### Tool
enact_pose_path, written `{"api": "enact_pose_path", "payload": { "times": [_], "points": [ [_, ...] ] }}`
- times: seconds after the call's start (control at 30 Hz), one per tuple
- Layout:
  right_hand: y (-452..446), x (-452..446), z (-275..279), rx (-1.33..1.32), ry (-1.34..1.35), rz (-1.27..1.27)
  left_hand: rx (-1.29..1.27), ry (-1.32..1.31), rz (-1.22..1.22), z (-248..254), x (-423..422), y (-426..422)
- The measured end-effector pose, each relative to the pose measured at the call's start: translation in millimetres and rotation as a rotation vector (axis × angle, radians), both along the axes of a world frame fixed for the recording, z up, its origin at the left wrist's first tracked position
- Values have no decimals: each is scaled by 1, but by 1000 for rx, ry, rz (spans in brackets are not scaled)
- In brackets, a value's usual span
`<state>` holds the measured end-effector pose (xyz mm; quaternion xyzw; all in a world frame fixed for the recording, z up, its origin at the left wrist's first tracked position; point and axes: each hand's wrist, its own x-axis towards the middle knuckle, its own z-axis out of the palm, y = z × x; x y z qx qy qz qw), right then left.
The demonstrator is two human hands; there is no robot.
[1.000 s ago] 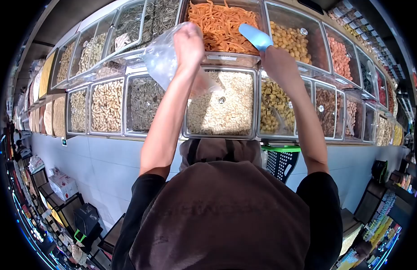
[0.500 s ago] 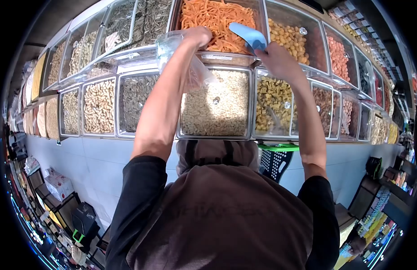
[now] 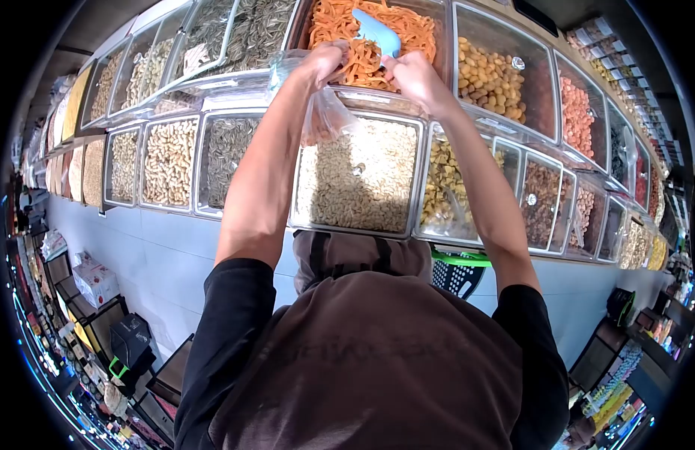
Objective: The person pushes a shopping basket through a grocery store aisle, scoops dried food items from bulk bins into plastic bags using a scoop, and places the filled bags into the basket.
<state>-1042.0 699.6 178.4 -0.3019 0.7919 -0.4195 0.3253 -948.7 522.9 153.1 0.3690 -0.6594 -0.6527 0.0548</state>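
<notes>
My left hand (image 3: 326, 63) is closed on the top of a clear plastic bag (image 3: 328, 116), which hangs over the front edge of the upper bin. Something reddish-orange shows low in the bag. In my right hand (image 3: 416, 76) is the handle end of a light blue scoop (image 3: 377, 31), tilted over a bin of orange dried strips (image 3: 418, 28). A clump of the strips (image 3: 362, 64) lies between my two hands, close to the bag; whether it rests on the scoop is hard to tell. The bag's mouth is mostly hidden by my left hand.
Below the bag is a clear-lidded bin of pale flat seeds (image 3: 355, 180). Sunflower seeds (image 3: 261, 37) lie to the left and yellow-brown nuggets (image 3: 486, 79) to the right. Peanuts (image 3: 171, 161) fill a lower bin. A black basket with a green rim (image 3: 460, 259) is below the counter.
My right hand has moved left with the scoop, closer to my left hand and the bag. A clump of orange strips now shows between the hands. My left hand still grips the bag.
</notes>
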Motion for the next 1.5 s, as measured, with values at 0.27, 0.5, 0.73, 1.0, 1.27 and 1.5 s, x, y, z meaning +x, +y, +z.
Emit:
{"api": "enact_pose_path", "payload": {
  "times": [0.27,0.5,0.73,1.0,1.27,1.5],
  "points": [
    [11,-26,-14,-235,-618,-71,387,432,115,6,-2,2],
    [8,-35,-16,-208,-875,-108,471,668,215,-6,-11,6],
    [12,-36,-22,-387,-900,-100,-485,124,470,-27,-16,1],
    [14,-21,-14,-464,-636,-182,-126,140,436,-54,-22,-18],
    [7,-19,-24,131,599,-61,484,339,548,-47,-18,-31],
    [8,-8,-21,342,905,-131,-767,-13,604,-47,-25,-7]
  ]
}}
